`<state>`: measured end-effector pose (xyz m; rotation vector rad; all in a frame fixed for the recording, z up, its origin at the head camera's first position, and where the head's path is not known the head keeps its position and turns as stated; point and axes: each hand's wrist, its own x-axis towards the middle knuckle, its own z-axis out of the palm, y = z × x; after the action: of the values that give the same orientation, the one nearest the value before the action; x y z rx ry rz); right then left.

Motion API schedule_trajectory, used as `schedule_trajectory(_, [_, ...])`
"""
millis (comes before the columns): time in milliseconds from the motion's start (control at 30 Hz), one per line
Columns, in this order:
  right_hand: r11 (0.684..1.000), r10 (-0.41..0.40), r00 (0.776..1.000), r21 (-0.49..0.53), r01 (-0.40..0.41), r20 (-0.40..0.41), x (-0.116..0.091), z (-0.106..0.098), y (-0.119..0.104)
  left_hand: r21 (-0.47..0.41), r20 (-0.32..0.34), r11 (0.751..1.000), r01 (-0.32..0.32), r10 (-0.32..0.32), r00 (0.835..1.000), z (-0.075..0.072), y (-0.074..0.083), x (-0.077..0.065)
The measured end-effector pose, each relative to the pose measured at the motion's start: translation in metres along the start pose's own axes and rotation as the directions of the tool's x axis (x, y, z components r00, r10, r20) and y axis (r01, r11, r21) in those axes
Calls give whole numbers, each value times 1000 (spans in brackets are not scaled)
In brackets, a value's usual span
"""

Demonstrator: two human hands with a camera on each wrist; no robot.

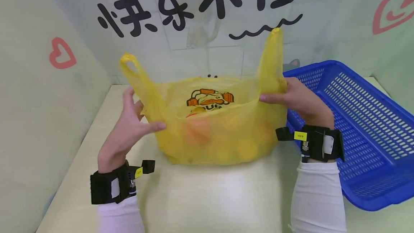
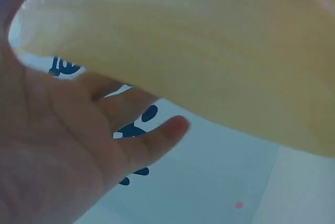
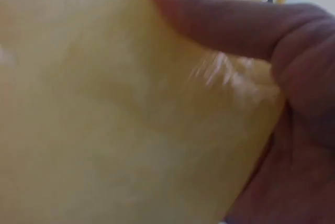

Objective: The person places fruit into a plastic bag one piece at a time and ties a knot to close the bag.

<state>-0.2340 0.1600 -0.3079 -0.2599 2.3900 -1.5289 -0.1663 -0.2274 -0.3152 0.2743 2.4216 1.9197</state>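
Observation:
A translucent yellow plastic bag [image 1: 220, 136] with a cartoon print stands on the table, its two handles sticking up. Reddish-orange and yellow rounded shapes show through its front; their kind cannot be made out. My left hand [image 1: 129, 125] holds the bag's left side below the handle, thumb in front and fingers on the far side. In the left wrist view the left hand [image 2: 68, 135] has its little finger clear of the plastic. My right hand [image 1: 297, 98] grips the right side below the other handle. Across the plastic lies its thumb [image 3: 220, 25] in the right wrist view.
A blue plastic basket [image 1: 381, 110] with slotted walls sits at the right, close to the right forearm. Behind the pale table [image 1: 213, 197] hangs a printed backdrop [image 1: 213, 53] with black characters. Both wrists wear black straps.

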Motion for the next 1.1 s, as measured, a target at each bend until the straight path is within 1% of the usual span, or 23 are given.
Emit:
schedule_trajectory(33, [1000, -14, 1000, 15, 14, -18, 1, 2, 3, 82, 75, 997, -4, -2, 997, -3, -2, -1])
schedule_trajectory(67, [998, -41, 998, 44, 43, -44, 2, 3, 5, 157, 128, 988, -1, -19, 992, -4, -4, -1])
schedule_trajectory(100, [993, -80, 994, 84, 86, -73, 4, 5, 6, 229, 156, 973, -15, -22, 987, -4, -6, 0])
schedule_trajectory(133, [983, -118, 987, 131, 132, -110, 5, 7, 6, 263, 160, 964, -30, -13, 987, -3, -8, 1])
schedule_trajectory(167, [963, -160, 975, 194, 189, -153, 6, 9, 6, 270, 137, 963, -25, -12, 990, 0, -9, 3])
schedule_trajectory(233, [901, -226, 943, 316, 297, -243, 5, 11, 4, 244, 52, 970, -20, 7, 999, 5, -10, 6])
schedule_trajectory(267, [868, -250, 924, 357, 346, -288, 4, 12, 3, 200, -4, 980, -14, 15, 1000, 7, -11, 7])
schedule_trajectory(300, [834, -265, 908, 396, 384, -323, 2, 13, 2, 145, -54, 989, -30, 38, 998, 9, -12, 9])
schedule_trajectory(333, [801, -271, 895, 432, 414, -354, 1, 13, 2, 80, -102, 996, -39, 48, 994, 11, -14, 10])
schedule_trajectory(367, [778, -279, 884, 452, 437, -374, 0, 14, 1, 28, -138, 998, -55, 59, 989, 13, -15, 12])
schedule_trajectory(433, [764, -274, 878, 466, 447, -393, 1, 16, 1, -69, -188, 996, -60, 47, 981, 16, -18, 15])
schedule_trajectory(467, [768, -264, 878, 463, 442, -400, 3, 18, 2, -111, -210, 992, -56, 31, 977, 17, -20, 17])
schedule_trajectory(500, [779, -246, 882, 460, 426, -401, 4, 20, 3, -141, -228, 989, -48, 15, 973, 19, -21, 18])
schedule_trajectory(567, [816, -205, 896, 437, 379, -395, 8, 24, 6, -187, -257, 982, -23, -26, 966, 21, -23, 21])
schedule_trajectory(633, [852, -147, 915, 422, 311, -376, 9, 28, 10, -212, -286, 977, 1, -63, 956, 23, -25, 23])
schedule_trajectory(667, [865, -129, 926, 416, 280, -355, 9, 29, 12, -219, -298, 976, 8, -75, 952, 24, -26, 24])
schedule_trajectory(733, [907, -112, 956, 365, 210, -272, 7, 29, 16, -235, -310, 972, 19, -93, 946, 24, -27, 25])
schedule_trajectory(767, [923, -107, 967, 337, 183, -232, 6, 28, 18, -237, -313, 971, 25, -101, 944, 24, -27, 25])
schedule_trajectory(867, [960, -101, 988, 248, 128, -119, 2, 23, 22, -241, -317, 970, 31, -109, 942, 24, -28, 25])
schedule_trajectory(933, [976, -88, 994, 193, 101, -71, 2, 22, 22, -242, -315, 970, 31, -109, 943, 24, -29, 25])
schedule_trajectory(1000, [982, -82, 996, 167, 88, -45, 4, 21, 22, -240, -313, 970, 24, -101, 944, 24, -30, 26])
schedule_trajectory(1067, [982, -84, 996, 170, 86, -21, 7, 21, 20, -246, -305, 969, 14, -91, 948, 24, -31, 27])
schedule_trajectory(1100, [975, -97, 995, 199, 99, -19, 9, 22, 20, -248, -299, 969, 9, -85, 950, 24, -31, 27])
